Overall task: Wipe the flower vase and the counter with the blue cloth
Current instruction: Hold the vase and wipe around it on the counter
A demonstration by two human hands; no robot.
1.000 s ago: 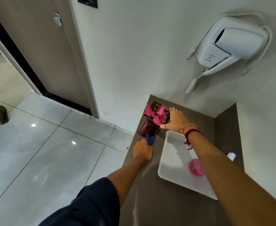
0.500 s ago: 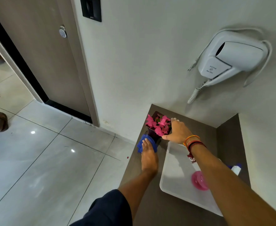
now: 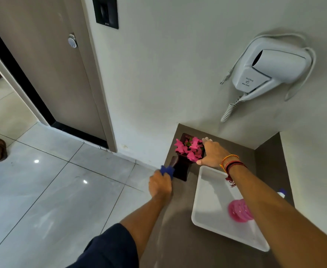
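The task looks to be in its first half. The left hand (image 3: 160,185) is closed around the bunched blue cloth (image 3: 167,170) and presses it against the near left side of the flower vase (image 3: 182,168), low on its dark body. The right hand (image 3: 212,152) rests over the far side of the vase's rim among the pink flowers (image 3: 189,149), fingers curled onto it, apparently steadying it rather than lifting it. The vase stands at the back left corner of the counter (image 3: 178,229), close to the wall, and just beside the far corner of the white tray (image 3: 211,200).

Judging from this, the vase is being wiped now, and whether its other sides are clean cannot be told. The counter looks untouched by the cloth at this moment (a pale streak runs along its near part, which could be glare or residue), so that step probably remains.

Counted: one vase, one cloth, one tray holding one pink round object (image 3: 239,210), one white bottle with a blue cap (image 3: 281,193) partly hidden behind the right arm, and one wall-mounted hair dryer (image 3: 270,68).
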